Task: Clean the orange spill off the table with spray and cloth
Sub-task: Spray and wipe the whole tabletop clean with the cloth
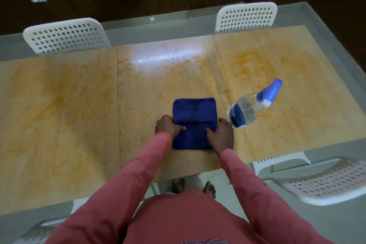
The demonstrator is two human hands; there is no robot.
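Observation:
A folded blue cloth (193, 117) lies on the wooden table (59, 125) near its front edge. My left hand (168, 126) grips the cloth's left side, thumb on top. My right hand (221, 134) grips its right side the same way. A clear spray bottle (247, 110) with a blue trigger head stands just right of the cloth, close to my right hand. Orange spill smears (170, 77) cover much of the tabletop, left, centre and right.
Two white perforated chairs (65, 34) (245, 17) stand at the table's far side. Another white chair (324, 180) sits at the near right, and one shows at the bottom left. A glass border rims the wood. My feet show below the table edge.

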